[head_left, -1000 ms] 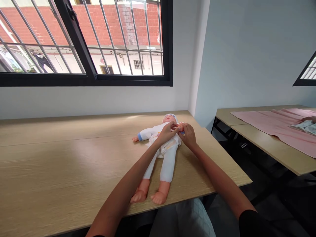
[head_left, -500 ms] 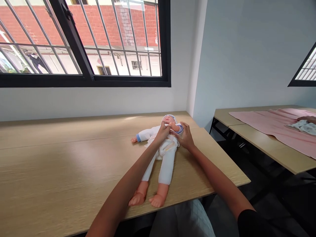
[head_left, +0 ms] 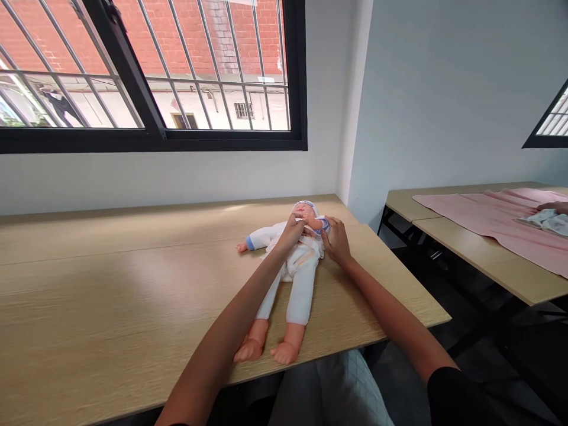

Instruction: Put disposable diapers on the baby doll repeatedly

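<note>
Baby doll lies face-up on the wood-grain table, bare feet near the front edge, clothed in white. Compared with one second earlier, its bared forearm now shows, folded chestward. Arms extended; right hand grips the blue cuff; left hand curls beside the forearm, grip unconfirmed.

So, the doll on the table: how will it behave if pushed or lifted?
The doll probably won't roll: it lies face up, one arm out, legs apart. Its bare feet look smooth and moulded, so they'd likely keep their shape. Pushed toward the table's near edge, they may overhang, lying close to it.
</note>
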Demonstrator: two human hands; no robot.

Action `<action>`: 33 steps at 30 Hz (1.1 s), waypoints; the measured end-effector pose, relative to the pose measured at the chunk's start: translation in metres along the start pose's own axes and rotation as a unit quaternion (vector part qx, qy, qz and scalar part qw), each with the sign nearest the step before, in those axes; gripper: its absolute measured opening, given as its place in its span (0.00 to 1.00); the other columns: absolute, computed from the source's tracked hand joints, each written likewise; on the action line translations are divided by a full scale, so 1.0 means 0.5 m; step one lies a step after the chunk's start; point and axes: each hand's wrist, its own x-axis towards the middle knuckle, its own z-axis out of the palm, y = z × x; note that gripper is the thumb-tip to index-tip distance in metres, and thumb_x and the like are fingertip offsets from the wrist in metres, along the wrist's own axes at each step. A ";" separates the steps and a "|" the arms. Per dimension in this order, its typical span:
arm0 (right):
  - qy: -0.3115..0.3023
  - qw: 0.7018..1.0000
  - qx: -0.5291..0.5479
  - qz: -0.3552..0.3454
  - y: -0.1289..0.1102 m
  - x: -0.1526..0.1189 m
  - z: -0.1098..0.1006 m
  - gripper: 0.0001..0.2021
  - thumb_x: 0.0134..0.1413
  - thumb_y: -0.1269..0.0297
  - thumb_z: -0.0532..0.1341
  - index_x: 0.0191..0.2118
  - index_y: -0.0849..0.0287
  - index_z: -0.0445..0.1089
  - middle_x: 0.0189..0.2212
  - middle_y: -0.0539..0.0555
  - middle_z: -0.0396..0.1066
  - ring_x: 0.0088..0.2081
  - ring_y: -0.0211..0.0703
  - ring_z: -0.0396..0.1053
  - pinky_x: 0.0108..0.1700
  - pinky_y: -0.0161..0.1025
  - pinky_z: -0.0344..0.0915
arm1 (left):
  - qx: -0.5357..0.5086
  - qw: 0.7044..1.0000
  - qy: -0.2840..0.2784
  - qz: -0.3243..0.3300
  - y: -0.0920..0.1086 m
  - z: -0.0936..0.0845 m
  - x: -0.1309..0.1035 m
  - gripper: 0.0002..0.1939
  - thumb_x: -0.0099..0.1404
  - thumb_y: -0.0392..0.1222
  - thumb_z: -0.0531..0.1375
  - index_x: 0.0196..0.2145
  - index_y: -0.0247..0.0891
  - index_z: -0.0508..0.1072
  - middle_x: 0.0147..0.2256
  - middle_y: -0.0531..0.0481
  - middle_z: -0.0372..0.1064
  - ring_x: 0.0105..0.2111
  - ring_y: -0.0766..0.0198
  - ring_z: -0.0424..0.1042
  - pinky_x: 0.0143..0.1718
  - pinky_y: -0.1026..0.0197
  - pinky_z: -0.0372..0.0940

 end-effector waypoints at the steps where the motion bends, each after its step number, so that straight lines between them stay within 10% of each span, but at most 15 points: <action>1: -0.001 1.000 -0.008 -0.005 -0.002 0.001 -0.001 0.19 0.66 0.60 0.49 0.60 0.58 0.58 0.52 0.63 0.65 0.56 0.52 0.62 0.57 0.53 0.62 | -0.011 1.000 0.000 0.000 -0.002 0.000 0.002 0.09 0.63 0.45 0.52 0.40 0.42 0.57 0.22 0.54 0.73 0.27 0.60 0.76 0.23 0.67 0.60; 33: 0.060 0.998 -0.033 0.003 0.012 0.004 0.003 0.06 0.65 0.66 0.50 0.39 0.56 0.63 0.39 0.58 0.69 0.44 0.50 0.65 0.46 0.47 0.61 | -0.054 0.997 -0.049 0.020 -0.017 -0.007 0.015 0.14 0.62 0.53 0.58 0.36 0.42 0.59 0.23 0.55 0.73 0.26 0.62 0.75 0.27 0.65 0.62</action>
